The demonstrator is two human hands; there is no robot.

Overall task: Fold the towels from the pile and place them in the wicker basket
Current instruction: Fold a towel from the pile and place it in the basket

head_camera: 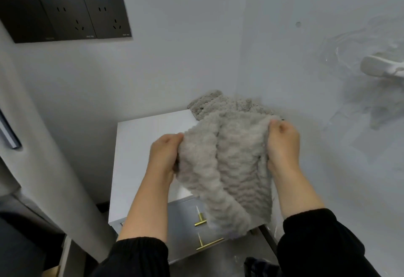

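Towel (227, 167) is hanging between left hand (165, 154) and right hand (283, 143), both pinching its upper corners, apparently spreading it for folding

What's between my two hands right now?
A grey towel, gripped at its upper edge by the left hand and right hand; the head view shows it.

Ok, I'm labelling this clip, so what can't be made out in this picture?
Head view only:
Wicker basket: nowhere in frame.
Pile: the held towel hides its near part; no count possible.
Fingertips of the left hand and right hand: buried in the towel's fabric.
Dark object at the bottom: cut off by the edge, unidentifiable.
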